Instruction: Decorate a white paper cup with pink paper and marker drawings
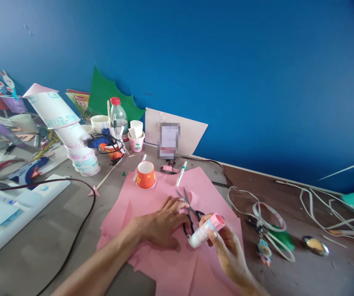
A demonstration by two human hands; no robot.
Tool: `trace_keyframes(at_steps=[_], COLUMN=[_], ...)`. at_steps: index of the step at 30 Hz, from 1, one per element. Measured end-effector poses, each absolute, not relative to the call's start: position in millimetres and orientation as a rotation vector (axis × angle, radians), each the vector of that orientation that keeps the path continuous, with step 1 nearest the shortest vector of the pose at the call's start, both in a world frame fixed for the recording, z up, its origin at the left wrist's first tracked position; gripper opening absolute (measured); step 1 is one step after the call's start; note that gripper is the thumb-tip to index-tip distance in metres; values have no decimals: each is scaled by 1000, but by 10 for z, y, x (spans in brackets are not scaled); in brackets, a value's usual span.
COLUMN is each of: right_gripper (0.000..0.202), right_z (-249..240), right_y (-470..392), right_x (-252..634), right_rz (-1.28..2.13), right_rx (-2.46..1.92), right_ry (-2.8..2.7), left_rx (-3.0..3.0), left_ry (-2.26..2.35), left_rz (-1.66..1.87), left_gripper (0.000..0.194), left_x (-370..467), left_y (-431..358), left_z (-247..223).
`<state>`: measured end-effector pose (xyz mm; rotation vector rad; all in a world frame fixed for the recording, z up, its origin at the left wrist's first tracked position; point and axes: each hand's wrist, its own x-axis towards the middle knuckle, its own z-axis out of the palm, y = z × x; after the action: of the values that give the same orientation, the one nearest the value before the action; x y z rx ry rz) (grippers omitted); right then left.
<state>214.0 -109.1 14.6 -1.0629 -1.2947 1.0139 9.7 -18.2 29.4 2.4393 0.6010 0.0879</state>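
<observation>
Pink paper sheets (pixel 172 271) under both hands, glue stick held up

So the left hand (pixel 164 220) is palm-down on the sheets, fingers fanned out and loose, forearm coming in from the lower left. The right hand (pixel 228 248) has thumb and fingers gripping a white cylindrical glue stick with a pink end (pixel 202 235), tilted, pink end up and to the right. It overlaps the handles of the black-handled metal scissors (pixel 191 209); can't tell if they touch.

Containers: an orange-red paper cup (pixel 146 180) sits narrow end up near the sheets' far edge. Behind it, a pink paper cup with a green print (pixel 136 144) has something white poking out. Beside that stands a clear plastic bottle with a red cap (pixel 118 117).
</observation>
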Motion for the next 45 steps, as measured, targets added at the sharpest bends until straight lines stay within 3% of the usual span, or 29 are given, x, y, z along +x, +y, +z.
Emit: trace_keyframes(at_steps=[7, 22, 37, 45], right_gripper=[20, 25, 29, 29], right_z=[116, 152, 149, 176], right_y=[-1068, -1244, -1172, -1155], right_x=[2139, 2036, 1943, 1979], right_rz=[892, 678, 431, 439], right_rx=[-1113, -1057, -919, -917], right_ry=[-1417, -1810, -2164, -2210], left_rx=[2373, 2356, 2407, 2405], left_ry=[532, 579, 554, 555], left_rz=[84, -301, -238, -268], left_gripper=[34, 66, 90, 81], left_x=[35, 61, 27, 36], left_y=[-120, -157, -175, -177], left_z=[317, 403, 242, 301])
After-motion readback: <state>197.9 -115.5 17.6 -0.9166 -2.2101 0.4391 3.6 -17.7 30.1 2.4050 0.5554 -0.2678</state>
